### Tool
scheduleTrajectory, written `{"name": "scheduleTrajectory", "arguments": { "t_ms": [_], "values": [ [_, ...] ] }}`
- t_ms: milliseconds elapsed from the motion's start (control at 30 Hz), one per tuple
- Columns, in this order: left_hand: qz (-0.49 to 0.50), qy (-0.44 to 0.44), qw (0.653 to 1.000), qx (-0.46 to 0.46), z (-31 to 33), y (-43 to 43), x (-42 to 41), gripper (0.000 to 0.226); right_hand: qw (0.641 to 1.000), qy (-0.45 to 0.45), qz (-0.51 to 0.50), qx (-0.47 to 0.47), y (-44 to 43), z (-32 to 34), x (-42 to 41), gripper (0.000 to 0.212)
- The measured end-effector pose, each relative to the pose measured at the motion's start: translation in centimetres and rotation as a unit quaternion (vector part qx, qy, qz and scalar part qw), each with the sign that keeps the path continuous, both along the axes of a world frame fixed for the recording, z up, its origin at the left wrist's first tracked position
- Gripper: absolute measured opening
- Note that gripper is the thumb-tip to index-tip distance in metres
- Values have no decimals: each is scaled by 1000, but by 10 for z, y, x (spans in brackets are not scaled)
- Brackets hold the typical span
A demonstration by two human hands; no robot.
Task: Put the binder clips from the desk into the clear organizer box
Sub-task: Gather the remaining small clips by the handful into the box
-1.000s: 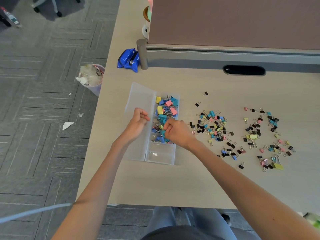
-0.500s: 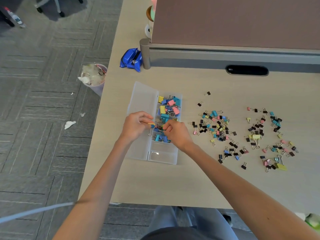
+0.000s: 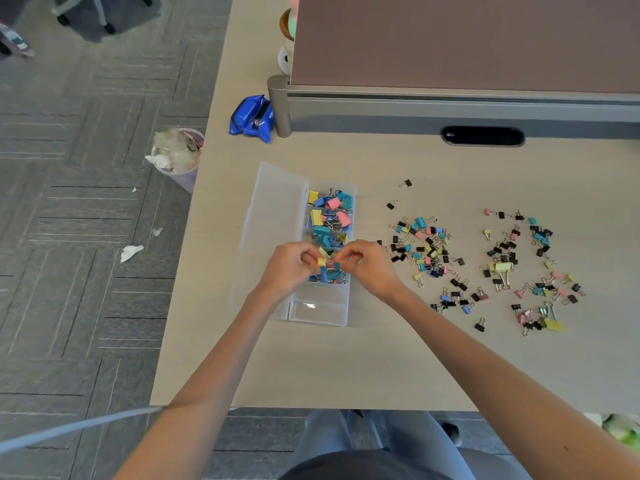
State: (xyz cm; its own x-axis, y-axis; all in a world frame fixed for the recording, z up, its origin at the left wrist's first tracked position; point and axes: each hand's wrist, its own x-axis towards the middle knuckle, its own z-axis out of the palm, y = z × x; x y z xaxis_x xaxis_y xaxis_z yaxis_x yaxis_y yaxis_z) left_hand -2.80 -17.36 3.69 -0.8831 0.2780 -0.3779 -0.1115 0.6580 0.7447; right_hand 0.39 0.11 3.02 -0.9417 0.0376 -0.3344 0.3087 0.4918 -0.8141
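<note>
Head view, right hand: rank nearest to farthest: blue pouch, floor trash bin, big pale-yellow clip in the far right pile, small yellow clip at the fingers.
1. Small yellow clip: pinched at the right hand, on its left.
2. Big pale-yellow clip: right-hand pile on the desk.
3. Blue pouch: back left of the desk.
4. Trash bin: on the floor, past the desk's left edge.

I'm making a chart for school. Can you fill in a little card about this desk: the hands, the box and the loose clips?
Left hand: pinches a yellow clip above the box
Right hand: pinches the same clip from the other side
Organizer box: lid open to the left; coloured clips in the far compartments, none seen in the nearest
Loose clips: two scattered groups on the desk, right of the box
Also: blue packet beyond the box
</note>
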Motion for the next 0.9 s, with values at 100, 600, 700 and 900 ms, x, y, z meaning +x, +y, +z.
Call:
{"name": "scheduleTrajectory", "arguments": {
  "t_ms": [100,600,700,900],
  "values": [
    [-5,19,999,-44,-1,10,4,16,999,18,-8,39,10,-4,3,9],
    [-80,62,978,-181,0,21,14,5,998,4,-67,22,27,-12,25,11],
    [-69,83,979,-170,-1,22,18,11,997,-7,-75,2,29,-13,29,10],
    [-48,145,981,-121,-1,46,26,9,995,-10,-101,-8,46,-9,37,9]
  ]
}}
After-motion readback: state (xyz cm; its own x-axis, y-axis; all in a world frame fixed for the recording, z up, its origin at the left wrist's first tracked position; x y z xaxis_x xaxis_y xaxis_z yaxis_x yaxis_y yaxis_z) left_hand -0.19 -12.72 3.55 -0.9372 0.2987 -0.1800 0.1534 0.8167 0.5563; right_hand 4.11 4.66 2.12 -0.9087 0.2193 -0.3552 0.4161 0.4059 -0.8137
